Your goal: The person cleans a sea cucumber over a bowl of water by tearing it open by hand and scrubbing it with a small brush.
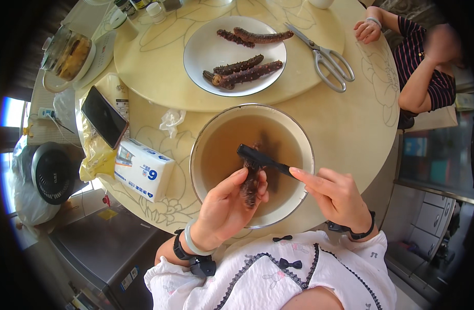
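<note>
My left hand (224, 204) is closed around a dark, bumpy sea cucumber (250, 192), held just above murky brownish water in a white enamel basin (194, 155). My right hand (339, 200) grips the thin handle of a small black brush (268, 160). The brush's head rests against the upper end of the sea cucumber; its bristles cannot be made out. Beyond the basin, a white plate (198, 46) carries several more sea cucumbers (252, 73). Grey-handled scissors (325, 61) lie right of that plate, with their blades apart.
Left of the basin are a tissue pack (143, 169), a phone (105, 117) on a yellow bag, and a crumpled clear plastic piece (172, 122). A glass pot (69, 54) stands at far left. Another person (423, 67) sits at the right edge of the round table (350, 139).
</note>
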{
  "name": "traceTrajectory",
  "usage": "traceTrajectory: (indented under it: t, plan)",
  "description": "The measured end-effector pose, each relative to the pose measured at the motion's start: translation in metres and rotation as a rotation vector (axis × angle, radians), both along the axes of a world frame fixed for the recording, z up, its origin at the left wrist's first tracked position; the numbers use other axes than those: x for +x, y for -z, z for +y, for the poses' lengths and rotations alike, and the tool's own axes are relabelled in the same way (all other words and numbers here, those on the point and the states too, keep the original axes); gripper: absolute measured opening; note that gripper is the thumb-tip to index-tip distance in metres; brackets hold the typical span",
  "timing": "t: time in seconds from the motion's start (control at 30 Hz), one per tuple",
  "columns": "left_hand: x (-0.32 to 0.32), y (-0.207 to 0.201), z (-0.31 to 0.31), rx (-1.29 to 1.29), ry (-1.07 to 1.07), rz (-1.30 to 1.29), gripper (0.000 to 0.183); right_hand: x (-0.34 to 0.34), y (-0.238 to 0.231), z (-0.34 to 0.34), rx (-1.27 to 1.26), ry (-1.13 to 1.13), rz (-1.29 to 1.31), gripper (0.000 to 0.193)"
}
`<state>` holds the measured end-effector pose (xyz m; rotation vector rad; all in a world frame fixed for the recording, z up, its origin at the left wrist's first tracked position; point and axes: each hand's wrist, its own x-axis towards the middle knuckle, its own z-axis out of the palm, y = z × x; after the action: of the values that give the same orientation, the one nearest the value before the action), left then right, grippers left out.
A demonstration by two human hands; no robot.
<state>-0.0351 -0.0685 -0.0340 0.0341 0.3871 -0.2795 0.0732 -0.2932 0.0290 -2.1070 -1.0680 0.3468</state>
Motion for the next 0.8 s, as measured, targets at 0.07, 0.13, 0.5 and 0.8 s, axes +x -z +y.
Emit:
traceTrajectory:
  t: [0.07,0.13,0.5,0.8]
  plan:
    - [0.002,-0.001,-0.001,0.054,-0.038,-0.030,0.039,0.001,0.000,0.001,0.005,0.004,0.012,0.053]
    - [0.005,-0.005,-0.002,0.106,-0.076,-0.060,0.042,0.005,0.001,-0.001,-0.057,0.024,-0.106,0.053]
    - [0.004,0.002,0.001,0.058,-0.181,-0.010,0.065,0.006,0.014,0.005,-0.238,0.069,-0.360,0.063]
    - [0.013,-0.024,-0.005,0.198,-0.213,0.160,0.081,0.000,0.004,0.005,-0.188,-0.025,-0.314,0.062]
